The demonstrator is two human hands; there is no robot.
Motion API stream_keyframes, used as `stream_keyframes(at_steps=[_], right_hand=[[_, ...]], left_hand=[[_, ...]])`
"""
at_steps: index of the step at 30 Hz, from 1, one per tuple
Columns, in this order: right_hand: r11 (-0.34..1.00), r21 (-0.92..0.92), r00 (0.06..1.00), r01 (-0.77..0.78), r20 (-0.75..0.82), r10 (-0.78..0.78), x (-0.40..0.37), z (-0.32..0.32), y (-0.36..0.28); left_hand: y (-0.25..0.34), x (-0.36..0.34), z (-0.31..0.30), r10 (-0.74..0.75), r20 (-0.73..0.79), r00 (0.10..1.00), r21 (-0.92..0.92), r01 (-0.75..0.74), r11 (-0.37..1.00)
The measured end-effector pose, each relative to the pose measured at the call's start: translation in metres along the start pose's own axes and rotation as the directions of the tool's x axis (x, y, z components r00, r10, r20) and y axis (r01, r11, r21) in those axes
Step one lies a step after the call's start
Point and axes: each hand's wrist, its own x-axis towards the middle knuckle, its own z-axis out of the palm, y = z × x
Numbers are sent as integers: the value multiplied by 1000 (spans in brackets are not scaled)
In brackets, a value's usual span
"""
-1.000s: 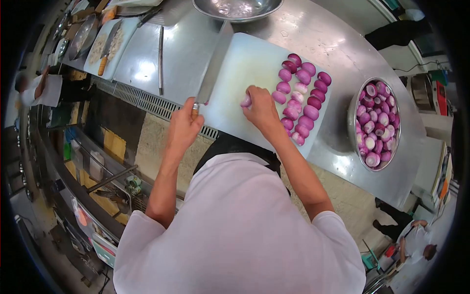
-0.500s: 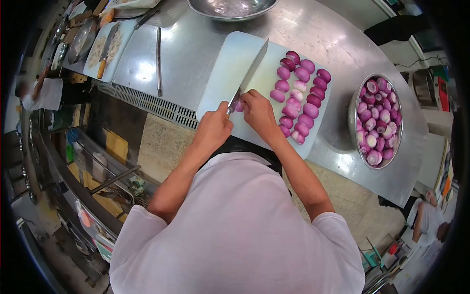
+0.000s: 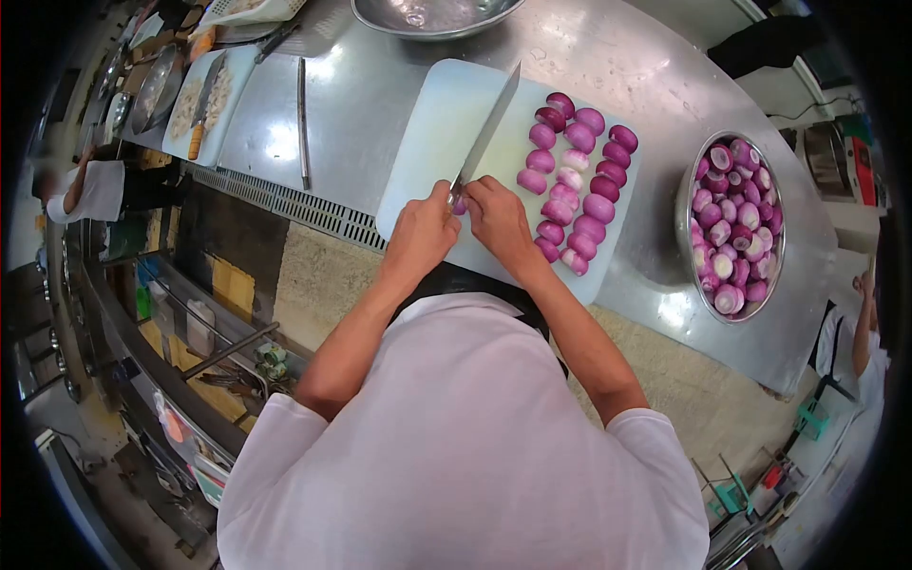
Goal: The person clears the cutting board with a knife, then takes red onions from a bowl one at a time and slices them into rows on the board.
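Observation:
My left hand [image 3: 420, 233] is wrapped round the handle of a large kitchen knife [image 3: 492, 123], its long blade pointing away from me over the white cutting board [image 3: 427, 114]. Close beside it, my right hand [image 3: 499, 220] has its fingers pinched together at the base of the blade. A red onion [image 3: 460, 205] shows partly between the two hands; the right fingers grip it and hide most of it. On the board's right side, peeled red onions [image 3: 582, 180] lie in three rows.
A metal bowl of red onions [image 3: 731, 312] stands to the right on the steel table [image 3: 655, 76]. Another metal bowl [image 3: 437, 28] is at the far edge. A metal rod [image 3: 303, 123] and a second board [image 3: 235, 109] with a knife lie leftward. Other people are at both sides.
The view has shifted slightly. Both hands stay together at the knife's base, with the onion still between them. The person at the right edge has moved. The onion rows look unchanged.

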Motion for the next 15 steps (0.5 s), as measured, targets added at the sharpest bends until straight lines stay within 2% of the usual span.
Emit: stream_keyframes(at_steps=[1,4,7,10,13,15], right_hand=[[1000,-1,1000,19,-10,-19,0,1,2],[1000,-12,1000,1,-8,-1,0,-2,0],[1000,4,999,-2,-35,2,-2,-2,0],[999,35,998,21,-66,-19,-2,0,1],[1000,10,999,20,-36,-20,-4,-1,4],[1000,21,999,4,-45,-3,-5,1,5]], left_hand=[[8,0,-9,-51,45,998,23,50,998],[14,-19,-14,-67,51,996,-1,67,998],[-10,-8,20,7,-8,1000,23,-7,1000],[14,-3,-4,-38,41,998,24,37,999],[15,-18,-13,-27,34,999,20,27,999],[0,-13,10,-23,22,1000,15,22,1000]])
